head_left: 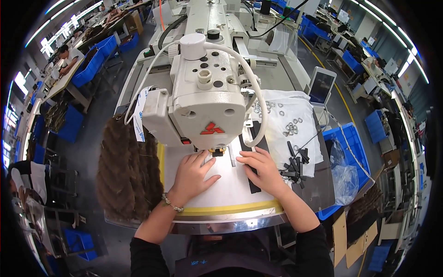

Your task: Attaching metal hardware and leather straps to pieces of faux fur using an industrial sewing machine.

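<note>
An industrial sewing machine (205, 108) with a pale head stands in front of me. My left hand (194, 176) lies on the white work plate (221, 191), its fingers stretched toward the small clamp (217, 152) under the machine head and the thumb apart. The fingertips are partly hidden there; I see nothing held. On the right, my right hand (262, 168) rests with its fingers stretched leftward, close to a narrow slot (232, 157) in the plate. A long black strip (253, 187) runs under that hand.
Brown fur pieces (127, 171) hang over the table's left side. A white cloth (307, 138) at right carries metal rings (292, 128) and short black strips (292, 165). Beyond it are a small screen (322, 86) and a blue bin (348, 138). Yellow tape (221, 210) edges the plate.
</note>
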Demonstrator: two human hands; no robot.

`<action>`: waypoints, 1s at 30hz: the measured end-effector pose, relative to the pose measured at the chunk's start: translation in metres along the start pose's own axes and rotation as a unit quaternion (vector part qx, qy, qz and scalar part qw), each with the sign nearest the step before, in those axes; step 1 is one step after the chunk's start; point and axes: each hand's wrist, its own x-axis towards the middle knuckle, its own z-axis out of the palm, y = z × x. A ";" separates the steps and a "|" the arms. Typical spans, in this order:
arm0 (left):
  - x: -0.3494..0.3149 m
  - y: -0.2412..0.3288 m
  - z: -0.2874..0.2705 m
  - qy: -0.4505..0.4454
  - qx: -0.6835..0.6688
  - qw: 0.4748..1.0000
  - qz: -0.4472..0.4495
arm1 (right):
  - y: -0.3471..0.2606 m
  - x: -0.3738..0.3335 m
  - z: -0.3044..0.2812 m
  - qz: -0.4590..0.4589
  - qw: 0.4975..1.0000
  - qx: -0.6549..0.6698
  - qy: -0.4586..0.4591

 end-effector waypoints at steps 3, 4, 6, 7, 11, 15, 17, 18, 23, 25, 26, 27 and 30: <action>0.000 0.000 0.000 -0.037 -0.008 0.999 -0.011 | 0.002 -0.002 0.001 0.001 1.000 0.000 -0.002; 0.001 0.000 0.000 -0.057 -0.013 0.998 -0.013 | 0.003 -0.003 0.001 0.000 1.000 0.001 -0.003; 0.001 0.000 0.000 -0.058 -0.007 0.998 -0.011 | 0.003 -0.002 0.001 -0.001 1.000 0.001 -0.004; 0.000 -0.001 -0.001 -0.058 -0.002 0.998 -0.009 | 0.001 0.000 0.000 -0.001 1.000 -0.001 -0.005; 0.003 0.001 -0.011 -0.090 -0.010 0.995 -0.029 | 0.003 0.002 0.001 0.002 1.000 0.002 -0.005; 0.001 0.010 -0.022 -0.252 -0.387 0.876 0.137 | 0.005 0.006 -0.005 0.004 1.000 -0.001 0.021; -0.004 0.038 -0.029 -0.462 -0.443 0.764 0.087 | 0.001 0.008 -0.015 0.018 0.999 -0.013 0.038; -0.006 0.048 -0.025 -0.462 -0.442 0.763 0.093 | -0.001 0.006 -0.023 0.019 0.999 -0.018 0.041; -0.016 0.069 0.003 -0.241 -0.360 0.842 0.321 | -0.006 -0.037 -0.066 0.065 0.973 -0.145 0.168; -0.023 0.069 0.005 -0.222 -0.273 0.863 0.362 | -0.004 -0.064 -0.084 0.111 0.947 -0.189 0.236; -0.026 0.068 0.006 -0.187 -0.177 0.888 0.381 | -0.003 -0.082 -0.096 0.146 0.925 -0.225 0.270; -0.027 0.067 0.005 -0.192 -0.194 0.870 0.410 | 0.002 -0.103 -0.109 0.181 0.904 -0.228 0.313; -0.028 0.072 -0.004 -0.139 -0.131 0.856 0.480 | 0.013 -0.194 -0.151 0.281 0.791 -0.278 0.467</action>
